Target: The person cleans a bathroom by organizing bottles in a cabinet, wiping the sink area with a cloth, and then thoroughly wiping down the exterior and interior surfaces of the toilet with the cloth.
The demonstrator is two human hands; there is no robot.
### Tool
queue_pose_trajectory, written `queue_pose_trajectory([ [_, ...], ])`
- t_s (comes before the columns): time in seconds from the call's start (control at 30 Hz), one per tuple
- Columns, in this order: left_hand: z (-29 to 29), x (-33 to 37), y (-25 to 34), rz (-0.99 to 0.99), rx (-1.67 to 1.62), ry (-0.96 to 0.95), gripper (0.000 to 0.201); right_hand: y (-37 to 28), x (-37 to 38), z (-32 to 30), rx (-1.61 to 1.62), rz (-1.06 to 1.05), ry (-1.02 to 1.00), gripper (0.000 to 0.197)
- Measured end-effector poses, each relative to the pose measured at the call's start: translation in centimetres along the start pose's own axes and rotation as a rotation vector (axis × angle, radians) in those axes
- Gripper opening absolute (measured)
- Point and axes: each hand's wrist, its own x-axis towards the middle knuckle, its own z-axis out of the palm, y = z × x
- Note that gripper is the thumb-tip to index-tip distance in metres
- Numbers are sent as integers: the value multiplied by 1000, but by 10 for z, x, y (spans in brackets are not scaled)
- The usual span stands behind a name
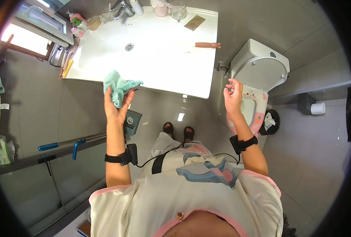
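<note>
Clamping teal cloth point(119, 87) between thumb and fingers of left hand point(115, 112), at front edge of washbasin point(167, 75), left of middle. Reaching forward, almost straight from the elbow. Holding right hand point(233, 98) just off front-right corner, half curled, with fingers slightly apart, near toilet point(260, 73). Soft, crumpled, bunched into folds on left; glossy white, rectangular underneath.

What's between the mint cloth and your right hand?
The head view shows the white sink's front edge, then grey tiles, between the mint cloth and right hand.
</note>
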Motion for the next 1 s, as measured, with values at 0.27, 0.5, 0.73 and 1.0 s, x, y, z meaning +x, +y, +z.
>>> queue_pose_trajectory([
  [0.27, 4, 18, 21, -59, -190, 21, 64, -11, 38, -11, 159, 174, 109, 31],
  [0.5, -11, 125, 56, -67, -225, -78, 36, -70, 83, 34, 235, 78, 47, 28],
  [0.73, -29, 250, 101, -132, -261, -21, 23, -149, 142, 128, 265, 77, -116, 25],
  [1.0, -34, 346, 77, -297, -318, 121, 21, -221, 182, 282, 453, 57, -326, 26],
])
